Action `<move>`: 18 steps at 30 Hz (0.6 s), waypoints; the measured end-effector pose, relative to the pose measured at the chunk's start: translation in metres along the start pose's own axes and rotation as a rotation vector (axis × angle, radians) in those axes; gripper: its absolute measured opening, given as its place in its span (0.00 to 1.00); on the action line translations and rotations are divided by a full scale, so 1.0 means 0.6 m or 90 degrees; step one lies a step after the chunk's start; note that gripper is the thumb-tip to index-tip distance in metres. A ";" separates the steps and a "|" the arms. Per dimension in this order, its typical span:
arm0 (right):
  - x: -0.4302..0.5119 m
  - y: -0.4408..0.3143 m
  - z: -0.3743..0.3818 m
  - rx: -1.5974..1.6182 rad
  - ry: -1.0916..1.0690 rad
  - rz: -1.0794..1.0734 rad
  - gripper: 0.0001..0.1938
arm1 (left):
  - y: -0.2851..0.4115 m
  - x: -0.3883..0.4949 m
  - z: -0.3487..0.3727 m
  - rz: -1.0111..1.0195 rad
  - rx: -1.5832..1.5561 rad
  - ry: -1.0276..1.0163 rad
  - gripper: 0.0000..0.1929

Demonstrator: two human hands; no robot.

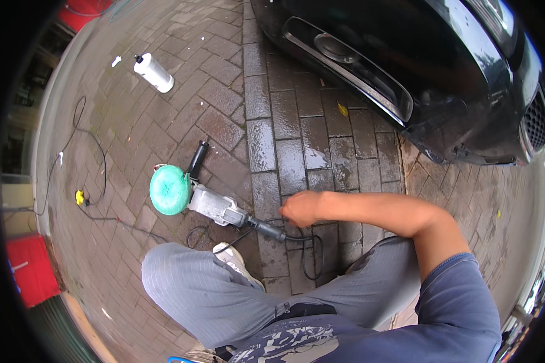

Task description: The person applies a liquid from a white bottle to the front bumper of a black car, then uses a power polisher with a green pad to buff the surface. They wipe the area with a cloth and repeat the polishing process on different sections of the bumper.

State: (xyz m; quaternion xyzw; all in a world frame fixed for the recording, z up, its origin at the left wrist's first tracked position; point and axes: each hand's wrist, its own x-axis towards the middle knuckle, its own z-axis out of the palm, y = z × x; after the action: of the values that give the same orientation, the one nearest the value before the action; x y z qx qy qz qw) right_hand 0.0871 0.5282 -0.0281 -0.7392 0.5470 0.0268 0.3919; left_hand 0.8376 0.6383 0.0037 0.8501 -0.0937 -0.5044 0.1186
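Note:
My right hand (302,208) reaches in from the right, its fingers curled down and mostly hidden behind the back of the hand. It is just beyond the rear grip of a car polisher (215,206); whether it touches the cord there cannot be made out. The polisher lies on the paving with its round green foam pad (169,189) turned up and its black side handle (198,159) pointing away from me. A black power cord (320,258) loops from the tool's tail. My left hand is out of view.
A black car's bumper (390,59) overhangs wet bricks at upper right. A white bottle with a black cap (154,73) stands at upper left. A yellow plug connector (79,197) joins cords on the left, near a red box-like object (32,271). My shoe (236,261) is beside the polisher.

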 end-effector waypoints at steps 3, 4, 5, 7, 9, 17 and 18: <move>0.002 0.005 -0.009 0.002 0.014 0.005 0.13 | -0.014 -0.007 -0.029 0.005 -0.014 -0.010 0.37; 0.002 0.008 -0.016 0.003 0.043 0.001 0.13 | -0.022 -0.011 -0.044 0.012 -0.023 -0.017 0.37; 0.001 0.010 -0.020 0.002 0.028 0.019 0.14 | -0.032 -0.018 -0.062 0.022 -0.036 -0.029 0.38; -0.006 0.012 -0.026 0.006 0.029 0.020 0.15 | -0.053 -0.033 -0.097 0.050 -0.070 -0.062 0.39; -0.013 0.010 -0.031 0.001 -0.012 0.032 0.16 | -0.071 -0.046 -0.125 0.067 -0.165 -0.083 0.39; -0.020 -0.001 -0.038 0.024 0.016 -0.016 0.25 | -0.097 -0.051 -0.211 0.177 -0.429 -0.031 0.30; -0.017 0.000 -0.039 0.060 0.015 -0.017 0.24 | -0.100 -0.055 -0.222 0.138 -0.492 0.069 0.26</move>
State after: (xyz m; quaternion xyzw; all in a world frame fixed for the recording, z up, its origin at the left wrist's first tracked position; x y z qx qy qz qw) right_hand 0.0739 0.5221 -0.0070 -0.7274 0.5426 -0.0128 0.4198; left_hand 0.9415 0.7191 0.0749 0.7537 0.0200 -0.4413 0.4867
